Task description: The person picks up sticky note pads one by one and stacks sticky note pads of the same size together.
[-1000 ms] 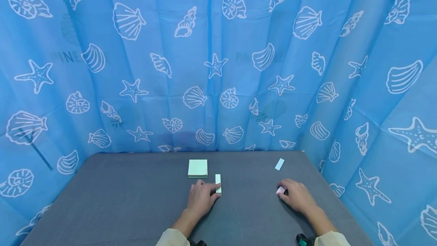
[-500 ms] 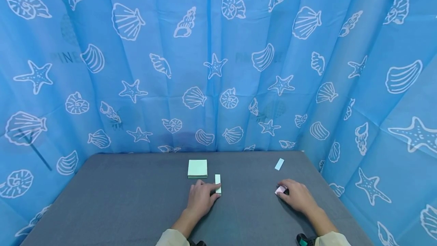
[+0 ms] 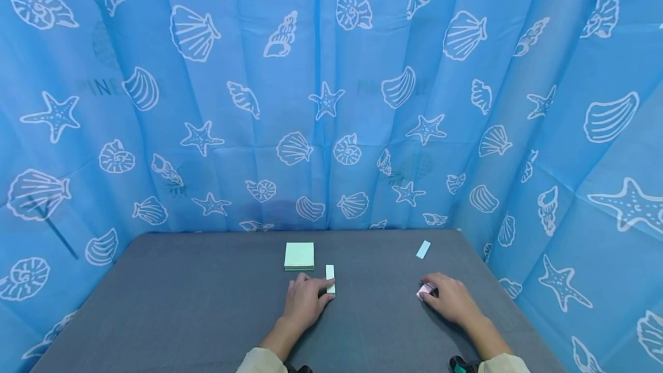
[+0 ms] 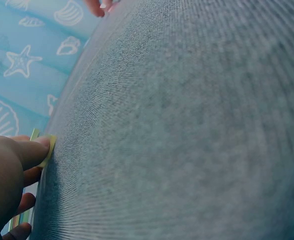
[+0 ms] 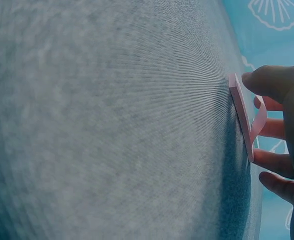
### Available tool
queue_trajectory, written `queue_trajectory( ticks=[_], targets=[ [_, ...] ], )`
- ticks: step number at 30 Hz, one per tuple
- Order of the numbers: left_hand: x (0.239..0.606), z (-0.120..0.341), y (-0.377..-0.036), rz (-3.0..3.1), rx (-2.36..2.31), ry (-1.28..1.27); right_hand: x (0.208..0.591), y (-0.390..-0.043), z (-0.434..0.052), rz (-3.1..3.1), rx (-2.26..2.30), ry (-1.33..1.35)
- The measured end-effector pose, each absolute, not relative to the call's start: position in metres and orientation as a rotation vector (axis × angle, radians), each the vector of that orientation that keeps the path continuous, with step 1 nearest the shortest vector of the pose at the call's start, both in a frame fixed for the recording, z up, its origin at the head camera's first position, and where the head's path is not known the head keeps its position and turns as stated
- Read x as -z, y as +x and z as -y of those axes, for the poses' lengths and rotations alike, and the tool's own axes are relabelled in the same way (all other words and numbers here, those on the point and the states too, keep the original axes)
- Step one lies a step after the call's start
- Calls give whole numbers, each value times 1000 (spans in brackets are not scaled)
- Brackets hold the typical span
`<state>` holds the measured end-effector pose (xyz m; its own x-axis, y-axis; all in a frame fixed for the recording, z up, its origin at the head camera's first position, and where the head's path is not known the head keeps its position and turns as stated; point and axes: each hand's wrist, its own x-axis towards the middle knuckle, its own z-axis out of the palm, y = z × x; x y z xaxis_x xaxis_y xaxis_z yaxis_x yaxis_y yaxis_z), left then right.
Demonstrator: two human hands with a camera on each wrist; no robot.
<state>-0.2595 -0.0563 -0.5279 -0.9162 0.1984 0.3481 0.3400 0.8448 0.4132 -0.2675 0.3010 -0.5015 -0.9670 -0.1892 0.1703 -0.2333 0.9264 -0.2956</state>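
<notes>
Both hands down on the grey table (image 3: pixel 207 304)

Left hand (image 3: pixel 303 303) flat, fingers pressing a folded green slip (image 3: pixel 330 278) (just below the green pad (image 3: pixel 299 255)); right hand (image 3: pixel 449 298) pinching a pink note (image 3: pixel 426 289), well apart.

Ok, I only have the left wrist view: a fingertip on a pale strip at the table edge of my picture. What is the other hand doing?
Observer: The right hand rests on the grey table with its fingers on a small pink sticky pad.
Operator: Is that pad lying flat?
Observer: The pad is flat, but its top pink sheet curls up off it beside the fingers.
Operator: Anything else near my left hand?
Observer: A square green sticky pad lies just beyond the left hand, apart from the folded green strip it presses.
</notes>
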Motion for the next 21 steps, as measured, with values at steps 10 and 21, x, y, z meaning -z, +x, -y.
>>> queue_trajectory(
  ticks=[10, 21],
  targets=[
    [528, 56, -259, 2736, 692, -398, 502, -265, -302, 2932, -617, 237],
    [529, 56, -261, 2746, 707, -403, 503, -266, -306, 2925, -557, 74]
  ],
)
